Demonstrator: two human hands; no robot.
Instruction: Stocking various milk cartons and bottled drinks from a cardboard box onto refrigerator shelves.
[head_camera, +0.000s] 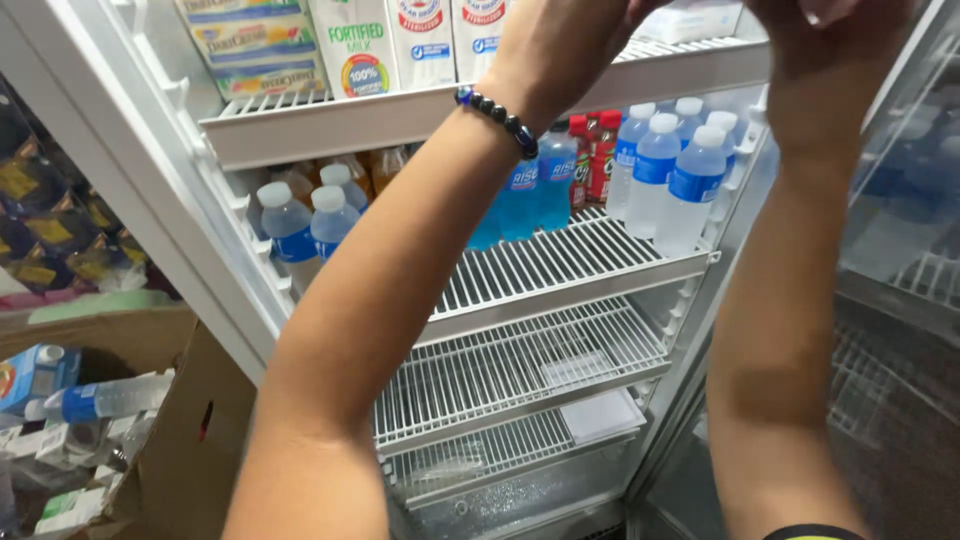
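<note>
Milk cartons (415, 40) on the fridge's top shelf (400, 115), toward its front edge, nearest the raised hands. Left hand (560, 45) and right hand (830, 40) up at that shelf's right end, fingers cut off by the frame's top; grip not tellable, nothing seen held. Beaded bracelet (497, 118) on the left wrist. Below: water bottles (670, 170) at the second shelf's right rear, blue drinks (530, 190) mid-shelf. Lower shelves bare. Cardboard box (150, 420) at left. Seemingly stocking the top shelf; next calls for steady, careful placing.

White wire shelves (560, 265), blue-labelled clear water bottles (655, 180) — white caps, dark blue bead bracelet (497, 115), seemingly blue drinks (540, 185).
</note>
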